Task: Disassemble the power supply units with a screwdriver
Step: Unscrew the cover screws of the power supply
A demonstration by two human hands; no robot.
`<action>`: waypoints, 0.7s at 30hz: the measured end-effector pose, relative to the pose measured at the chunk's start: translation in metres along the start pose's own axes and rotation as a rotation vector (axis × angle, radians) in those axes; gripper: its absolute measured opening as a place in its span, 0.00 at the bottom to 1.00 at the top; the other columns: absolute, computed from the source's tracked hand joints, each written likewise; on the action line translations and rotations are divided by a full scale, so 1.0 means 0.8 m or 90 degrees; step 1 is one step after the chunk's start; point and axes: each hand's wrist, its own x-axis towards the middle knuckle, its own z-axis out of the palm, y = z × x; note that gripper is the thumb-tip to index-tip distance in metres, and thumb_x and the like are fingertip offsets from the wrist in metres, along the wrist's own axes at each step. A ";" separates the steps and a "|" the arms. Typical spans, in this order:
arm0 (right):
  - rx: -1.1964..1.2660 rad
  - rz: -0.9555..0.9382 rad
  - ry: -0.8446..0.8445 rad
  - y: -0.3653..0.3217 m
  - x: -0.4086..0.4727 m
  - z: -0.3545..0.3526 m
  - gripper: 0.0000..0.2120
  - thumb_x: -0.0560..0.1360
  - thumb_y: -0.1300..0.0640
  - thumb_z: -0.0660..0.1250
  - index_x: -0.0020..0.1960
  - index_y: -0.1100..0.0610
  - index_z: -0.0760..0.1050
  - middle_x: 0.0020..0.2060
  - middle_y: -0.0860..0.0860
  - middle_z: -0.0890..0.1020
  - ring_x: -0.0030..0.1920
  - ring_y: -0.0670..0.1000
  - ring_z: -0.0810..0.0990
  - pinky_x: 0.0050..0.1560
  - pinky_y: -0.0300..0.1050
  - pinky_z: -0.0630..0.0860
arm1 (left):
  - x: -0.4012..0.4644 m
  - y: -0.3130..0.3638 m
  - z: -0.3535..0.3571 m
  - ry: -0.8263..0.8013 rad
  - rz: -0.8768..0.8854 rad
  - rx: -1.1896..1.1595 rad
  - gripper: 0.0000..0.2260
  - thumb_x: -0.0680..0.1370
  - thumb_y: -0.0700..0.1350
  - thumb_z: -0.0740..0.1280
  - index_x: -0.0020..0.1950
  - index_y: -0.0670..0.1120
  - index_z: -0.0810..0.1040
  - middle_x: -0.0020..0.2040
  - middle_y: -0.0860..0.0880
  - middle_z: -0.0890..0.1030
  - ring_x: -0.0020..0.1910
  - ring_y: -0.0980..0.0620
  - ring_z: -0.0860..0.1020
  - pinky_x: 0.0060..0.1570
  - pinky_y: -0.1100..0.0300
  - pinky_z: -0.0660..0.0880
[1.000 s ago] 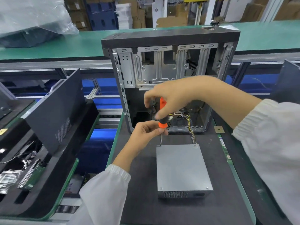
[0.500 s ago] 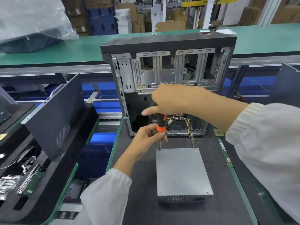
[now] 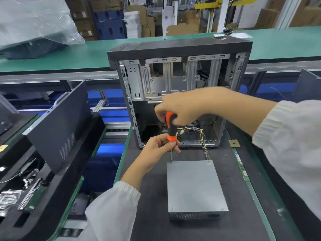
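Observation:
A grey metal power supply unit (image 3: 195, 186) lies flat on the dark mat, its cables running back into the open computer case (image 3: 180, 94) behind it. An orange and black screwdriver (image 3: 171, 126) stands upright with its tip on the unit's far left corner screw. My right hand (image 3: 182, 106) grips the top of the handle from above. My left hand (image 3: 160, 147) pinches the lower handle and shaft with its fingertips.
A black side panel (image 3: 57, 126) leans in a tray at the left with boards and parts below. A small gold chip (image 3: 234, 143) lies on the mat right of the case. A green conveyor (image 3: 86, 54) runs behind, with a plastic-wrapped bundle (image 3: 34, 26) on it.
My right hand has shifted its grip around the handle top, as in turning the screwdriver. The tip stays on the same corner screw and my left hand keeps steadying the shaft.

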 end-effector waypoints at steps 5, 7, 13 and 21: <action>0.016 0.075 0.022 -0.003 -0.002 -0.005 0.28 0.71 0.29 0.61 0.51 0.55 0.72 0.37 0.51 0.78 0.32 0.49 0.80 0.32 0.45 0.76 | 0.002 0.000 0.001 -0.007 0.001 -0.004 0.05 0.80 0.41 0.66 0.50 0.46 0.81 0.41 0.47 0.84 0.48 0.47 0.83 0.56 0.57 0.77; -0.097 0.091 0.085 -0.005 0.002 0.003 0.26 0.76 0.33 0.57 0.39 0.57 0.70 0.29 0.51 0.74 0.27 0.49 0.75 0.27 0.43 0.70 | 0.001 0.000 0.001 -0.010 0.003 0.001 0.05 0.80 0.41 0.65 0.49 0.47 0.82 0.41 0.47 0.84 0.48 0.47 0.83 0.56 0.57 0.77; 0.070 -0.011 -0.062 0.005 -0.003 -0.013 0.23 0.72 0.45 0.69 0.64 0.41 0.65 0.52 0.49 0.68 0.47 0.53 0.76 0.44 0.51 0.77 | 0.000 0.001 0.001 0.003 0.005 -0.008 0.06 0.80 0.40 0.65 0.48 0.48 0.82 0.40 0.47 0.84 0.47 0.48 0.83 0.54 0.58 0.77; 0.037 -0.021 -0.036 0.005 0.001 -0.003 0.14 0.74 0.55 0.67 0.58 0.47 0.72 0.49 0.50 0.71 0.45 0.53 0.76 0.42 0.52 0.78 | -0.001 0.003 0.001 -0.001 0.000 -0.004 0.07 0.80 0.40 0.65 0.48 0.49 0.82 0.40 0.48 0.84 0.47 0.48 0.83 0.54 0.60 0.77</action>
